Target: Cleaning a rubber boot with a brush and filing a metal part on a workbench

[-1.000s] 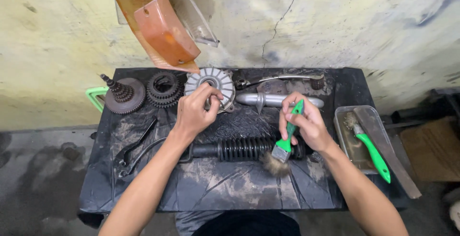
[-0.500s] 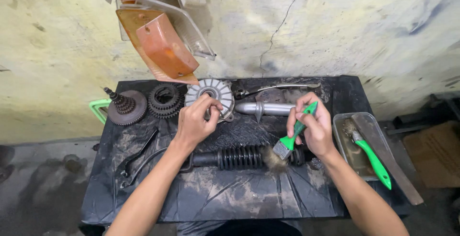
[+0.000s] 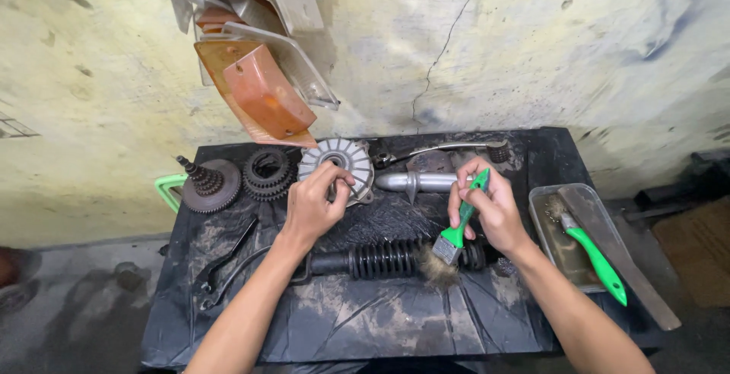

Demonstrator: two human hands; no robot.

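A green-handled brush [image 3: 459, 226] is gripped in the closed right hand [image 3: 490, 207] over a stiff, greasy-looking ribbed shock absorber [image 3: 384, 258], while a finned metal disc [image 3: 339, 163] is clasped by the left hand [image 3: 315, 205].

Green-handled paintbrush [image 3: 459, 226] was tilted, handle up and away, dirty bristles down against the black ribbed spring [image 3: 389, 258] of a shock absorber lying flat, lengthwise across the grimy black table. Round finned silver metal disc [image 3: 341, 166] lay near the table's rear edge, partly covered from the front.
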